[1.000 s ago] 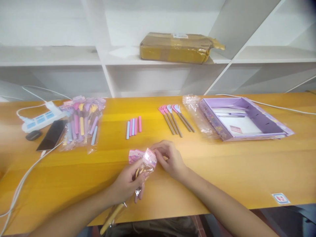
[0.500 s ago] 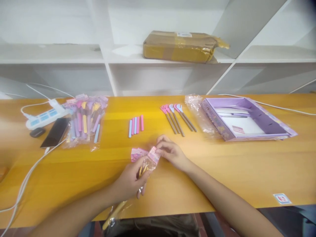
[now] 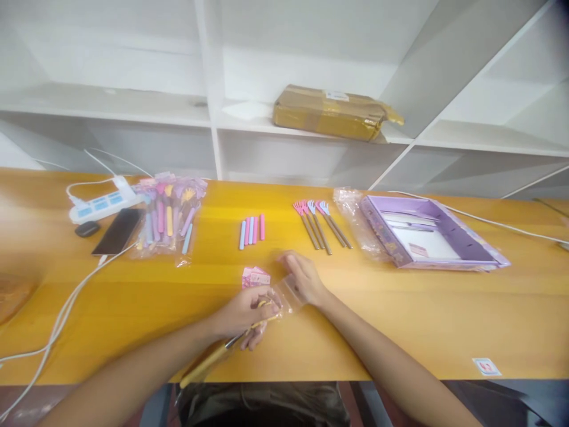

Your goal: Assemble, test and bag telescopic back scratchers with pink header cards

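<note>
My left hand (image 3: pixel 249 311) is closed around a yellow back scratcher (image 3: pixel 207 363) in a clear bag, its handle pointing down toward the table's front edge. The bag's clear end (image 3: pixel 288 295) stretches to my right hand (image 3: pixel 304 277), whose fingers are curled at it. Pink cards (image 3: pixel 255 277) lie just beyond my left hand. Farther back are several short pink and blue tubes (image 3: pixel 251 230). To their right lie several metal rods with pink and blue claw heads (image 3: pixel 320 226).
At the left are bagged scratchers (image 3: pixel 166 216), a phone (image 3: pixel 118 231), a power strip (image 3: pixel 102 206) and cables. A purple box (image 3: pixel 386 237) and a clear wrapper (image 3: pixel 358 222) lie right. A taped carton (image 3: pixel 329 112) sits on the shelf.
The pink card has left the fingers of my right hand, which now meets the bag's clear end. More pink cards show on the table. The view has shifted.
</note>
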Action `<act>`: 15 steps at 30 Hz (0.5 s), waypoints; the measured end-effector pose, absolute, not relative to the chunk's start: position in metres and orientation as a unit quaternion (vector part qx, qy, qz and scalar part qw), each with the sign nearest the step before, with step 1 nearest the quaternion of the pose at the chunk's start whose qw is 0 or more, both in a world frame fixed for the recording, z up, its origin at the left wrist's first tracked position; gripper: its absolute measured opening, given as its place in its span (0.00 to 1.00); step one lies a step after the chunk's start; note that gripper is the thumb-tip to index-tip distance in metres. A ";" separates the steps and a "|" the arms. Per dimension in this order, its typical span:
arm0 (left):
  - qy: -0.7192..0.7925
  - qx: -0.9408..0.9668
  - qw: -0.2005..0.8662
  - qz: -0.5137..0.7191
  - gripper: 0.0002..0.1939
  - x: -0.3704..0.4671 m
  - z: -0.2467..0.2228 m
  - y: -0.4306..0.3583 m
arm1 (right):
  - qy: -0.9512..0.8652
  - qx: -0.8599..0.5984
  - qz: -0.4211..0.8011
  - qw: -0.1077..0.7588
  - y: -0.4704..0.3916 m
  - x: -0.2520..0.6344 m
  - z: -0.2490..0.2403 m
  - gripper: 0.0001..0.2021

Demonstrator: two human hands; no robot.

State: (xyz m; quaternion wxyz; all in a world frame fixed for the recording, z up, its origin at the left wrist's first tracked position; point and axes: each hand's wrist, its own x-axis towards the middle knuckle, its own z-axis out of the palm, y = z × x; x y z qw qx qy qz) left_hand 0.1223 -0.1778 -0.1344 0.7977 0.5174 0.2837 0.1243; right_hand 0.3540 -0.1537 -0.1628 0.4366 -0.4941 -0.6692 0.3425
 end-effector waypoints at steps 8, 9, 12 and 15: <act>0.289 0.562 0.760 0.152 0.27 0.123 -0.140 -0.170 | -0.622 -0.442 0.528 0.374 -0.202 0.337 -0.131 0.23; 0.279 0.557 0.767 0.152 0.27 0.124 -0.143 -0.170 | -0.616 -0.464 0.514 0.376 -0.202 0.335 -0.126 0.23; 0.246 0.522 0.805 0.136 0.28 0.122 -0.150 -0.168 | -0.600 -0.542 0.403 0.429 -0.194 0.346 -0.101 0.25; 0.234 0.528 0.814 0.063 0.29 0.119 -0.151 -0.165 | -0.572 -0.601 0.234 0.507 -0.183 0.377 -0.066 0.25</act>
